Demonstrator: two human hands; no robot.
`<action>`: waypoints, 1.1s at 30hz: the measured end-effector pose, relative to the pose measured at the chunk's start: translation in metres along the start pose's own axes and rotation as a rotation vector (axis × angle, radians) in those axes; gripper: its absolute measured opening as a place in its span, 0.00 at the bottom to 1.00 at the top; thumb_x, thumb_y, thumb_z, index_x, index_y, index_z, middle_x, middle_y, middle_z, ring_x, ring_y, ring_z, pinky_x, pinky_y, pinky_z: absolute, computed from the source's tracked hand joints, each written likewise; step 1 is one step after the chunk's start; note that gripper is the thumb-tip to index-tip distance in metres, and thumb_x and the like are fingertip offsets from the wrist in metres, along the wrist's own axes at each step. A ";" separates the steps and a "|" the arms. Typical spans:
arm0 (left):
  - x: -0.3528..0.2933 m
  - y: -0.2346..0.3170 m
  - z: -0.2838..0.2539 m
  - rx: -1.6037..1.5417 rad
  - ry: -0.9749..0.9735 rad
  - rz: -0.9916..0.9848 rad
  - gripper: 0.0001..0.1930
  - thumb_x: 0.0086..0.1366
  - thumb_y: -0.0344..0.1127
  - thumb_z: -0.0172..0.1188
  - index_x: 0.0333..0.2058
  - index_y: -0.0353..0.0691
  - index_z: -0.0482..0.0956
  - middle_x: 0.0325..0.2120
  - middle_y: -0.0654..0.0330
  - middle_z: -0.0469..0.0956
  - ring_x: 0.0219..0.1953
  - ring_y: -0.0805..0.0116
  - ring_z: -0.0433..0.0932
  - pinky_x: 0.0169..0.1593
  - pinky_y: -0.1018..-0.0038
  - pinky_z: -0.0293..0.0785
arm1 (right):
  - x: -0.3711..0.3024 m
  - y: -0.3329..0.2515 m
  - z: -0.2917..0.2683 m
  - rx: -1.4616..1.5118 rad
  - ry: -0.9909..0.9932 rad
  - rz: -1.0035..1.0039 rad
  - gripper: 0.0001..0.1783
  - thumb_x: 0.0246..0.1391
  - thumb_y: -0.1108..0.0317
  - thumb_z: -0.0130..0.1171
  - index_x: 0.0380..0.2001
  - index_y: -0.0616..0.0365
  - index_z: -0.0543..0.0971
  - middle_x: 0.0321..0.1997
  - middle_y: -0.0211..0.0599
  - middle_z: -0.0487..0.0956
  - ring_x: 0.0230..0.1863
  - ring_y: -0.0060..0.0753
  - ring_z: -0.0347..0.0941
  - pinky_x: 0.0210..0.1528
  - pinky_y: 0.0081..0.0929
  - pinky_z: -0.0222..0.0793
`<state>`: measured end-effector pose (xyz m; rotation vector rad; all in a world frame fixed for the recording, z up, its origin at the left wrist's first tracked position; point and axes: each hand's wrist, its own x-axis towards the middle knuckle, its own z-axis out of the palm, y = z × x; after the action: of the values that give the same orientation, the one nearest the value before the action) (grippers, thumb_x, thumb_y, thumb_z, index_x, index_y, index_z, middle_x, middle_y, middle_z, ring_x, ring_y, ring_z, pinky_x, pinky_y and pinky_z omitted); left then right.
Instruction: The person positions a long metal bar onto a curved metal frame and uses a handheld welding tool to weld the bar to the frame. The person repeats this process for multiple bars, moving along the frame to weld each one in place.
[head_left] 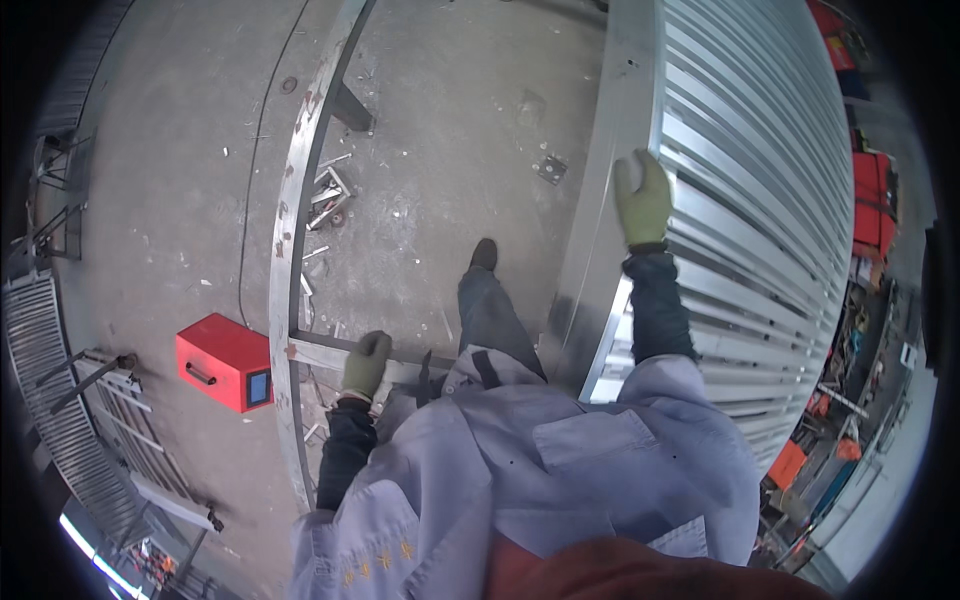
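Note:
My right hand [643,200], in an olive-green glove, lies over the long inner edge of a slatted metal panel [750,250]. Its thumb stands apart from the fingers, and nothing shows between them. On the other side, my left hand [366,366] wears the same kind of glove. It is beside the crossbar [318,352] of a bare metal frame, overlapping the bar in view. Its fingers are curled together; their inner side is hidden, and I cannot tell whether they touch the bar.
A red box with a handle [225,362] sits on the floor left of the frame's long rail [290,220]. A dark cable [248,200] runs along the floor. Metal offcuts [328,197] lie inside the frame. Slatted panels [65,390] stand far left; red cases [873,205] stand far right.

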<state>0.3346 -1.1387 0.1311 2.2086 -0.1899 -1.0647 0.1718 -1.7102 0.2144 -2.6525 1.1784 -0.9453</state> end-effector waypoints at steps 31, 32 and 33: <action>0.230 0.199 -0.005 0.322 0.094 -0.267 0.28 0.68 0.57 0.63 0.50 0.35 0.87 0.44 0.48 0.89 0.50 0.52 0.86 0.56 0.62 0.78 | 0.179 0.133 0.113 -0.058 -0.123 0.158 0.36 0.63 0.58 0.62 0.68 0.69 0.69 0.68 0.62 0.73 0.71 0.66 0.66 0.74 0.56 0.59; 0.248 0.204 -0.004 0.351 0.039 -0.265 0.28 0.68 0.57 0.63 0.50 0.35 0.87 0.45 0.48 0.89 0.51 0.51 0.86 0.56 0.61 0.78 | 0.180 0.130 0.112 -0.053 -0.133 0.179 0.36 0.63 0.58 0.62 0.68 0.69 0.69 0.68 0.62 0.73 0.71 0.65 0.66 0.74 0.56 0.59; 0.270 0.207 -0.002 0.372 -0.015 -0.260 0.28 0.68 0.57 0.62 0.50 0.36 0.87 0.45 0.47 0.89 0.52 0.50 0.86 0.57 0.61 0.78 | 0.182 0.128 0.111 -0.051 -0.139 0.194 0.35 0.63 0.58 0.62 0.68 0.69 0.70 0.68 0.62 0.74 0.71 0.65 0.67 0.74 0.56 0.59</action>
<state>0.5440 -1.4032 0.0887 2.6127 -0.1160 -1.2695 0.2459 -1.9441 0.1765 -2.5351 1.4107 -0.6966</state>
